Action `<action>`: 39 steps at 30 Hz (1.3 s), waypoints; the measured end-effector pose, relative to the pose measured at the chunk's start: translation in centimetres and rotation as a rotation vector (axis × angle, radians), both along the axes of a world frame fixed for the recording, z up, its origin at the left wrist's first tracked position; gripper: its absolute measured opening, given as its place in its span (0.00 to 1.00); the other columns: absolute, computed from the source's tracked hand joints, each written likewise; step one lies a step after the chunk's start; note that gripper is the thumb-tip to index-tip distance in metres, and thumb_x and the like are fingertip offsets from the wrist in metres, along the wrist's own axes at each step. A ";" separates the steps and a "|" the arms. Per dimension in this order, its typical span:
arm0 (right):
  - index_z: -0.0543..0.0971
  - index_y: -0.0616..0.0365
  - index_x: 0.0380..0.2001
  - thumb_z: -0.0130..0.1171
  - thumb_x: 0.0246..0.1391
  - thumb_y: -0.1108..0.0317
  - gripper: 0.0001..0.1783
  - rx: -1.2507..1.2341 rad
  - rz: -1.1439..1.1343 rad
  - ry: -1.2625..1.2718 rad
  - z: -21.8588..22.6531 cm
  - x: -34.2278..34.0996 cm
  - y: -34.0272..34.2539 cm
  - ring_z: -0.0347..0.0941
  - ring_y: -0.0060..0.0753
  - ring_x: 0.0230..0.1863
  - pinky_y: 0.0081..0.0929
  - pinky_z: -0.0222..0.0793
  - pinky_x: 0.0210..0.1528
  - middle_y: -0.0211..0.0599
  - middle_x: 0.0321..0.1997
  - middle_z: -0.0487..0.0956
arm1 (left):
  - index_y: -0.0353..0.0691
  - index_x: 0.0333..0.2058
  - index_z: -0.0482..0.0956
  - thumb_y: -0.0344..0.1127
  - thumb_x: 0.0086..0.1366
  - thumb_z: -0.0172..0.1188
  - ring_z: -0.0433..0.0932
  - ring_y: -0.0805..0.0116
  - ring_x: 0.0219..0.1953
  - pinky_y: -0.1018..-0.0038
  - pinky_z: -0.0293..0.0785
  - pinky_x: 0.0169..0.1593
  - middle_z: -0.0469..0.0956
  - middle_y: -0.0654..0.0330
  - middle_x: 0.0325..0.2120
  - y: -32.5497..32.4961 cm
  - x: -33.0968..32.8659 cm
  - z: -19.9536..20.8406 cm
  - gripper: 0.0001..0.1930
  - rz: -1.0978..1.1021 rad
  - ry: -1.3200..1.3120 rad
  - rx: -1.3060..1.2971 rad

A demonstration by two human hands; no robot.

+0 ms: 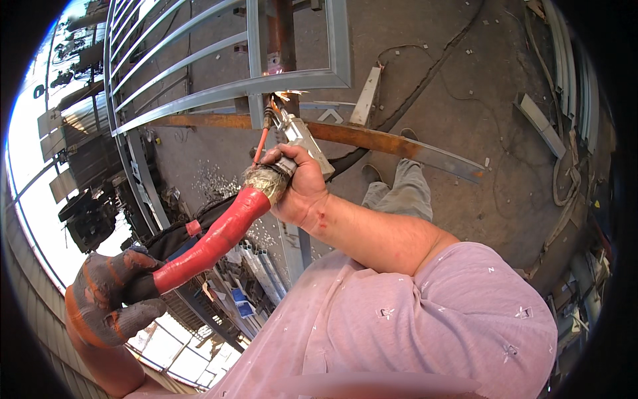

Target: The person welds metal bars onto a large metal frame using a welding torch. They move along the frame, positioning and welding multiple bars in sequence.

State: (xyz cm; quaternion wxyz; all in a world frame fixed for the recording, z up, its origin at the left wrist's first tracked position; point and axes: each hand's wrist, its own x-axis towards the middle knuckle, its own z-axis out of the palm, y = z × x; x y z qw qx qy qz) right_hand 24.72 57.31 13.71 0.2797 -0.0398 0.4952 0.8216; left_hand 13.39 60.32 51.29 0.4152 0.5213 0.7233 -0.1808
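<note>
- Firmly, the bare right hand [302,183] closes its fingers round the silver hand tool [302,138], thumb towards the front end.
- Behind it, the gloved left hand [109,297] curls round the dark rear end of the red-wrapped tube [216,241], which runs up to the tool's taped part.
- A thin orange hose [261,145] lies along the tool's left side.
- The tool's tip is at the lower rail of the grey metal frame [306,80], left of its lower right corner; sparks [287,94] fly there.
- Across the way, just beyond the shoes, runs a rusty beam [362,137]; its height above the floor I cannot tell.
- Beyond the beam, a pale tapered strip [365,98] lies near its middle.
- Along the right edge of the brown floor [478,120] lie a channel offcut [539,125] and long metal profiles [575,80].
- Metal tubes [266,269] are bunched below the right hand.
- Ribbed cladding [40,319] and bright daylight bound the left side.
</note>
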 end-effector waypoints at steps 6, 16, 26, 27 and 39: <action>0.77 0.53 0.32 0.60 0.63 0.66 0.06 -0.032 -0.003 0.009 0.3 0.1 0.0 0.81 0.37 0.39 0.53 0.77 0.62 0.32 0.32 0.83 | 0.26 0.47 0.77 0.25 0.44 0.76 0.81 0.76 0.30 0.77 0.78 0.38 0.85 0.54 0.32 -1.1 -0.6 0.0 0.28 -0.017 0.083 0.116; 0.79 0.54 0.29 0.61 0.63 0.60 0.11 0.005 0.024 -0.021 0.8 -0.2 -0.1 0.81 0.45 0.43 0.57 0.77 0.62 0.36 0.32 0.83 | 0.34 0.46 0.84 0.31 0.39 0.83 0.76 0.73 0.28 0.74 0.70 0.37 0.80 0.63 0.26 -0.9 -1.4 0.4 0.31 0.117 0.094 0.041; 0.79 0.55 0.30 0.61 0.63 0.63 0.09 0.012 0.001 -0.027 1.2 -0.4 -0.5 0.80 0.47 0.44 0.56 0.75 0.64 0.33 0.33 0.83 | 0.34 0.45 0.85 0.33 0.37 0.84 0.74 0.73 0.28 0.73 0.68 0.36 0.78 0.64 0.28 -0.8 -1.2 1.1 0.31 -0.057 0.144 0.139; 0.79 0.56 0.30 0.61 0.63 0.63 0.10 0.007 -0.009 -0.022 1.2 -0.4 -0.5 0.80 0.48 0.44 0.56 0.75 0.64 0.34 0.33 0.83 | 0.35 0.45 0.85 0.34 0.37 0.84 0.74 0.73 0.28 0.73 0.69 0.36 0.78 0.64 0.28 -0.8 -1.2 1.2 0.32 -0.042 0.144 0.148; 0.80 0.54 0.27 0.63 0.61 0.60 0.11 0.003 0.002 -0.039 1.7 -0.6 -0.4 0.81 0.47 0.43 0.54 0.77 0.61 0.37 0.32 0.83 | 0.28 0.49 0.76 0.23 0.45 0.79 0.85 0.71 0.34 0.74 0.82 0.39 0.85 0.50 0.36 -0.1 -2.9 2.3 0.31 -0.174 -0.012 0.074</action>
